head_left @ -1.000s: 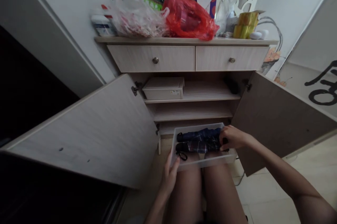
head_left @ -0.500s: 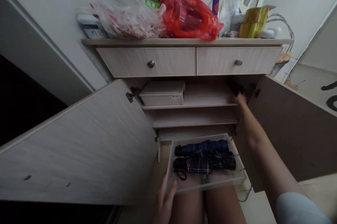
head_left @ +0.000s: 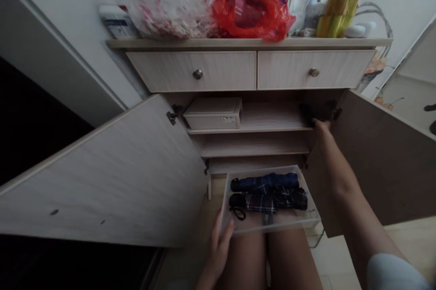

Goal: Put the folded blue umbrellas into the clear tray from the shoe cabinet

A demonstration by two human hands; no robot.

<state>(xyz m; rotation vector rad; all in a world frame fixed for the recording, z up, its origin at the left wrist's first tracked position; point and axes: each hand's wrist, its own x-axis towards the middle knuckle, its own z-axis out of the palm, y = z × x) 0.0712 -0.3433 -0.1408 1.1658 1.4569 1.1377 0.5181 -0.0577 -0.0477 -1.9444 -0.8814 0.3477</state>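
Note:
A clear plastic tray (head_left: pixel 308 225) rests over my knees, its near left corner gripped by my left hand (head_left: pixel 221 237), thumb inside the wall. Two folded umbrellas lie in it side by side: a blue plaid one (head_left: pixel 269 182) at the back and a dark plaid one (head_left: pixel 260 202) in front, with a black wrist loop. My right hand (head_left: pixel 322 125) reaches to the right end of the cabinet's upper shelf (head_left: pixel 272 115), its fingers closed at a dark object (head_left: pixel 306 112). Shadow hides that object's kind.
Both cabinet doors, left (head_left: pixel 136 181) and right (head_left: pixel 378 162), stand swung outward. A pale box (head_left: pixel 213 115) sits on the upper shelf's left. A red plastic bag (head_left: pixel 252 3), a clear bag (head_left: pixel 170 12) and yellow tape rolls (head_left: pixel 339 15) crowd the top.
The view has shifted, so the cabinet appears slightly higher. My left hand keeps hold of the tray. My right hand stays at the shelf's right end by the dark object.

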